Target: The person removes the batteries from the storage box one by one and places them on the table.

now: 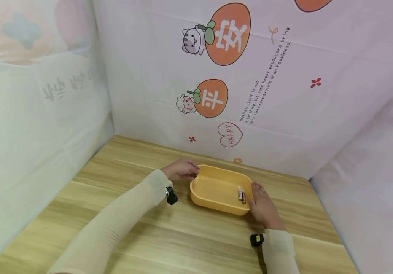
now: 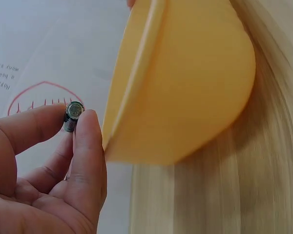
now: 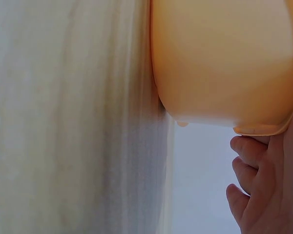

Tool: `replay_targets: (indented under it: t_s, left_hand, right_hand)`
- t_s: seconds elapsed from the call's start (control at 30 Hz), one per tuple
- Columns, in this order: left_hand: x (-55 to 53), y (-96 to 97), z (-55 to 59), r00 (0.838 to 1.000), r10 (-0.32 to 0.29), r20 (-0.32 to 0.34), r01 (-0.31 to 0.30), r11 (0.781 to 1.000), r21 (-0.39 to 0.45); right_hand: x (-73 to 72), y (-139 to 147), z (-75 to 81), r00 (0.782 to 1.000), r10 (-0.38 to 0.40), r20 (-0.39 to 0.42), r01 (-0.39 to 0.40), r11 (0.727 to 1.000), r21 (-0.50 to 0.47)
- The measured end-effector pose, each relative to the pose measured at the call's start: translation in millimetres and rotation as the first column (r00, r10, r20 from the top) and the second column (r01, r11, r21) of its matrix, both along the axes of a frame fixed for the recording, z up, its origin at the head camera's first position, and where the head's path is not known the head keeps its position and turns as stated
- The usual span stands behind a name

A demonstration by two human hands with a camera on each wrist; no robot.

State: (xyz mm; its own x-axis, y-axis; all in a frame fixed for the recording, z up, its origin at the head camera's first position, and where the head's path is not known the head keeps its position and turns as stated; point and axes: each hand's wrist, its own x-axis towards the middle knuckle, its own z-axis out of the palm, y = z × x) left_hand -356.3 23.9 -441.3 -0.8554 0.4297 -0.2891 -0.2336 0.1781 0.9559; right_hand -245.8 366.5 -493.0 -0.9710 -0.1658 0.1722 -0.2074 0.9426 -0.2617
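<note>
A shallow yellow plastic basin (image 1: 213, 207) with rounded corners stands on the wooden table. Two batteries (image 1: 242, 196), one whitish and one dark red, lie side by side in its right end. At the basin's left end, my left hand (image 1: 183, 169) pinches a small dark battery (image 2: 74, 111) between thumb and fingers, close to the rim; its end faces the left wrist camera. My right hand (image 1: 264, 205) holds the basin's right end by the rim. In the right wrist view, its fingers (image 3: 251, 151) lie against the outside, under the rim; the thumb is hidden there.
The wooden table (image 1: 141, 236) ends at a white printed cloth (image 1: 155, 95) behind the basin. More cloth hangs at the left and right sides. A small black camera sits on each wrist, over the cream sleeves (image 1: 114, 224).
</note>
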Motion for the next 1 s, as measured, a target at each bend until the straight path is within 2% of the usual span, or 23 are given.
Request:
replay_targets:
  t_s: [0.23, 0.43, 0.8, 1.0]
  left_hand:
    - [-5.6, -20.4, -4.2, 1.000, 0.006, -0.029, -0.006, 1.000, -0.004]
    - [-11.5, -38.9, -10.7, 0.999, 0.040, -0.028, -0.041, 0.999, -0.026]
    - [-15.0, -70.0, -20.7, 0.997, 0.069, -0.037, -0.072, 0.994, -0.081]
    - [-18.1, -88.9, -23.0, 0.997, 0.059, -0.055, -0.064, 0.995, -0.078]
  right_hand:
    - [-2.2, 0.2, -0.4, 1.000, 0.005, -0.009, -0.005, 1.000, -0.004]
    - [-3.3, -1.6, 0.5, 1.000, 0.002, 0.005, -0.002, 1.000, -0.010]
    - [-1.8, -2.2, -0.5, 1.000, 0.006, 0.010, -0.006, 1.000, -0.003]
    - [-0.2, -2.0, 0.6, 1.000, -0.004, 0.019, 0.004, 1.000, -0.007]
